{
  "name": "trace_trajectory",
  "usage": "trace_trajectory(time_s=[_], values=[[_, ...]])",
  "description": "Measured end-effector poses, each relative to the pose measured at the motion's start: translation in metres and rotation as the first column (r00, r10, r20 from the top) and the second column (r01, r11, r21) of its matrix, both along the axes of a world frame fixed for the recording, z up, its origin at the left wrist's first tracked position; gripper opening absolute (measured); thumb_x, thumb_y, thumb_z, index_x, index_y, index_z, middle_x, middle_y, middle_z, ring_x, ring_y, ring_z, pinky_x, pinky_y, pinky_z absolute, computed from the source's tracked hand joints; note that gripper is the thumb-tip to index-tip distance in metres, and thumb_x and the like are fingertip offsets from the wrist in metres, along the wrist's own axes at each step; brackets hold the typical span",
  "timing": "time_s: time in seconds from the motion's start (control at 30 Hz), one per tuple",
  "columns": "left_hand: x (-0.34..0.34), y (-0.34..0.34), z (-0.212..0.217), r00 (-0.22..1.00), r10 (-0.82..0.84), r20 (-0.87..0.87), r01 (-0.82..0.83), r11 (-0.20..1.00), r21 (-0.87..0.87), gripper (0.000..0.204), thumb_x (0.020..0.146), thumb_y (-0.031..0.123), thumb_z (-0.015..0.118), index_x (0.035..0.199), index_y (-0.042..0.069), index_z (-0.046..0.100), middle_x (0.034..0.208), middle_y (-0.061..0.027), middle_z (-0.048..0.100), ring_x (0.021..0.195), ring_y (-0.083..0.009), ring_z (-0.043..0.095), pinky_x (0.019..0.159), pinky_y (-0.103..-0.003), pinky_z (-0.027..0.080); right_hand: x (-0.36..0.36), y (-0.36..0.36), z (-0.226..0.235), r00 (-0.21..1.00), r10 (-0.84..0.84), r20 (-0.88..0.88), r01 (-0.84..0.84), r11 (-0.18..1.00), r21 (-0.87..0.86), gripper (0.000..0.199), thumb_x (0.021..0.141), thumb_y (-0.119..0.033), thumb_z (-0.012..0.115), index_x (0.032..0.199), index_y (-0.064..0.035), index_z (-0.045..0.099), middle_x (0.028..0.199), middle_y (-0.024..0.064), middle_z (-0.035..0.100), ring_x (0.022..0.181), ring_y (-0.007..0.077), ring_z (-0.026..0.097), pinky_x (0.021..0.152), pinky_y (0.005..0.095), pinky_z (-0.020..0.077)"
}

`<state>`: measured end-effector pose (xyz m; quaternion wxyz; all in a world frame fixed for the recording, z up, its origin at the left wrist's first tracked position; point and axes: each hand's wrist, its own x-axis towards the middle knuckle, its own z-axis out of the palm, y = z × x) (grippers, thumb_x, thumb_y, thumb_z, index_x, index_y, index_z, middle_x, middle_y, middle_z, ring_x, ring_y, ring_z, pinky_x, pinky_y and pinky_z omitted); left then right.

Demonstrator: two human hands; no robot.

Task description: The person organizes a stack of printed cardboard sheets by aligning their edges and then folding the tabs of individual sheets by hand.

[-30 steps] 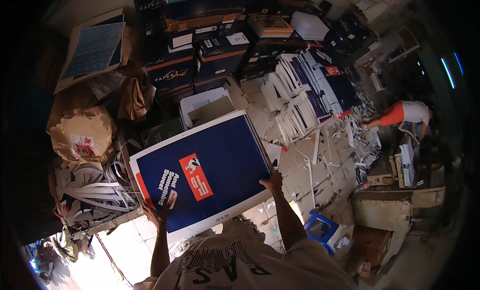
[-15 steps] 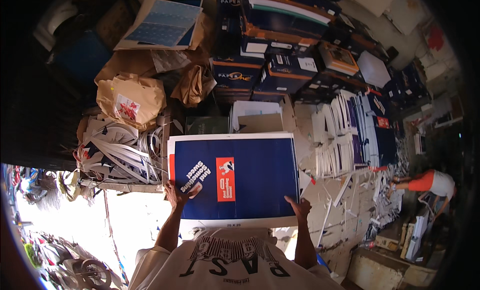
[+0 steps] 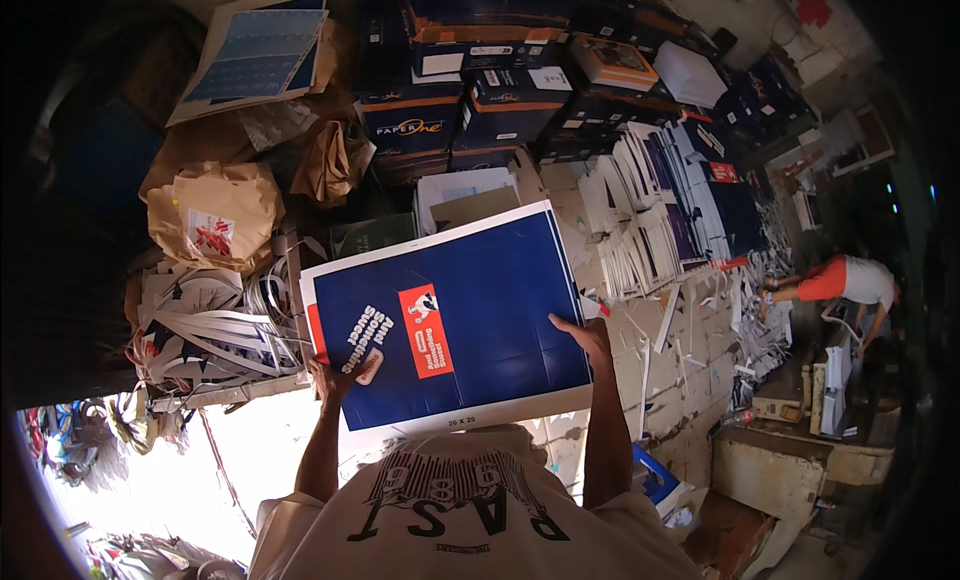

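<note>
I hold a large flat dark-blue printed sheet (image 3: 480,310) with a white border and a red label in front of my chest. My left hand (image 3: 340,375) grips its lower left edge, thumb lying on the blue face. Along the right edge, my right hand (image 3: 585,338) clasps the sheet with the fingers wrapped behind it. The sheet is tilted, its left side lower. Beyond its far edge lie a white box and a beige board (image 3: 470,200).
Dark-blue paper cartons (image 3: 430,120) are stacked at the back. Brown paper bundles (image 3: 215,215) and a heap of white offcut strips (image 3: 215,325) lie on the left. Rows of stacked printed sheets (image 3: 660,220) fill the right. A person in orange (image 3: 835,280) bends over there.
The view has swung and the blue sheet has tilted, its right side rising. Both hands keep their grip on the same edges.
</note>
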<state>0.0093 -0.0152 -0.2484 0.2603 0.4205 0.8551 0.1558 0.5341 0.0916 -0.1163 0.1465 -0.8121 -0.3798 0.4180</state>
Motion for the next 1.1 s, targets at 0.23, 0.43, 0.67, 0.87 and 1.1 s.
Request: trace_trajectory(time_s=[0.23, 0.43, 0.67, 0.87, 1.1], values=[[-0.037, 0.062, 0.047, 0.976, 0.097, 0.194, -0.117, 0.988, 0.098, 0.109, 0.062, 0.056, 0.087, 0.132, -0.012, 0.038, 0.130, -0.0271, 0.050, 0.121, -0.0359, 0.051, 0.101, -0.045, 0.041, -0.091, -0.059, 0.146, 0.963, 0.258, 0.075, -0.250, 0.758, 0.602, 0.025, 0.076, -0.015, 0.080, 0.090, 0.0031, 0.070, 0.079, 0.0079, 0.072, 0.067, 0.0153, 0.066, 0.065, 0.0316, 0.0524], [-0.134, 0.040, 0.035, 0.149, -0.151, 0.977, -0.488, 0.848, 0.206, 0.059, 0.091, 0.022, 0.068, 0.139, 0.000, 0.042, 0.132, -0.0136, 0.056, 0.119, -0.0233, 0.056, 0.102, -0.037, 0.045, -0.011, -0.046, 0.140, 0.831, 0.332, -0.446, -0.136, 0.899, 0.417, 0.034, 0.076, -0.006, 0.081, 0.105, 0.0043, 0.067, 0.096, 0.0103, 0.071, 0.085, 0.0175, 0.068, 0.081, 0.0319, 0.0550], [-0.057, 0.090, 0.097, 0.549, -0.340, 0.764, -0.078, 0.889, 0.451, 0.034, 0.089, 0.019, 0.072, 0.115, 0.000, 0.065, 0.106, -0.0045, 0.066, 0.095, -0.0142, 0.062, 0.090, -0.029, 0.048, 0.018, 0.025, 0.032, 0.915, 0.400, -0.058, -0.358, 0.869, 0.342, 0.075, 0.067, -0.037, 0.088, 0.122, 0.0026, 0.056, 0.124, 0.0185, 0.060, 0.110, 0.0251, 0.061, 0.095, 0.0365, 0.0498], [0.000, 0.119, 0.128, 0.983, -0.079, 0.164, 0.002, 0.905, 0.425, 0.039, 0.086, 0.034, 0.073, 0.101, -0.002, 0.067, 0.086, -0.0132, 0.070, 0.076, -0.0208, 0.066, 0.074, -0.036, 0.052, -0.037, 0.079, 0.022, 0.907, 0.158, 0.390, -0.256, 0.943, 0.212, 0.069, 0.065, -0.060, 0.082, 0.091, 0.0023, 0.072, 0.074, 0.0129, 0.071, 0.064, 0.0302, 0.069, 0.066, 0.0400, 0.0569], [0.054, 0.072, 0.208, 0.997, -0.002, -0.079, 0.055, 0.735, 0.675, 0.026, 0.093, 0.023, 0.067, 0.092, -0.003, 0.068, 0.065, -0.0078, 0.061, 0.056, -0.0150, 0.049, 0.055, -0.034, 0.043, -0.185, -0.005, 0.143, 0.872, 0.235, 0.429, -0.467, 0.663, 0.585, 0.021, 0.085, -0.021, 0.072, 0.083, -0.0006, 0.068, 0.067, 0.0160, 0.066, 0.056, 0.0288, 0.066, 0.053, 0.0379, 0.0499]])
